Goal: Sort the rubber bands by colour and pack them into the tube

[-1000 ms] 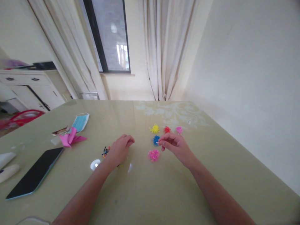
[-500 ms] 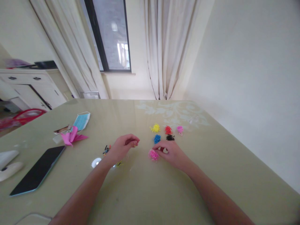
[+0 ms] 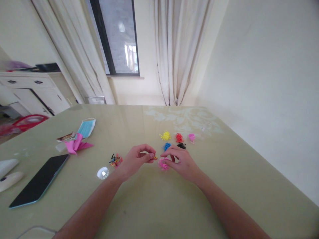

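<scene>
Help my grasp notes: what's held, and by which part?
Left hand: a tiny yellowish piece, pinched at the fingertips; which part cannot be told. Right hand, at the pink pile: cannot tell.

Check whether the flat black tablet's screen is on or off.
It looks off: the flat black tablet lies face up, its screen evenly dark, with no lit image.

The small thing (image 3: 155, 158) pinched in my left hand (image 3: 138, 160) is partly behind my fingers, too tiny for me to name. My right hand (image 3: 183, 165) covers some of the pink pile (image 3: 163, 165), and I can't tell whether its fingertips touch it. Single pieces in the mixed pile (image 3: 116, 161) blur together. The left edge cuts off two white objects (image 3: 11, 181); the bottom edge, my forearms (image 3: 94, 202).
</scene>
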Available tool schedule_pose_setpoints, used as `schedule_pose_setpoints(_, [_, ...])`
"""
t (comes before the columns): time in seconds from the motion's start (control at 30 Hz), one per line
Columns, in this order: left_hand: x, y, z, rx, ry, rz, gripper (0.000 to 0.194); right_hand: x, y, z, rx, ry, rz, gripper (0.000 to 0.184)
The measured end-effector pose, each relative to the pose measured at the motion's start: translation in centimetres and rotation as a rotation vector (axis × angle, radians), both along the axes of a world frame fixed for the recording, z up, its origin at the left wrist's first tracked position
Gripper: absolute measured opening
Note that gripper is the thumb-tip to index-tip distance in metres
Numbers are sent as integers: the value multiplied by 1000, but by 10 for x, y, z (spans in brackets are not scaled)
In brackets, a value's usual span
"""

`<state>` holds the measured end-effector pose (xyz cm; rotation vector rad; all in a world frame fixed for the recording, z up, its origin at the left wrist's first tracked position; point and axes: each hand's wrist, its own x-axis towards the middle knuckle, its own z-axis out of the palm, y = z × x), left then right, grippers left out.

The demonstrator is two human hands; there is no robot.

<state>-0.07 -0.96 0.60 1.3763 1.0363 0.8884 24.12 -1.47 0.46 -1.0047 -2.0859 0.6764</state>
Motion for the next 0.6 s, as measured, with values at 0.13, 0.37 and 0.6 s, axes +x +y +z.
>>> schedule_pose_setpoints(0.13, [7, -4, -3, -7, -14, -43, 30, -3, -4, 1, 0, 47, 33, 16])
schedule_pose_setpoints(0.37, [11, -7, 0, 9, -32, -65, 28, -4, -4, 0, 10, 90, 32, 16])
schedule_pose_setpoints(0.6, [3, -2, 0, 174, 278, -6, 30, 1, -2, 5, 22, 164, 13, 16])
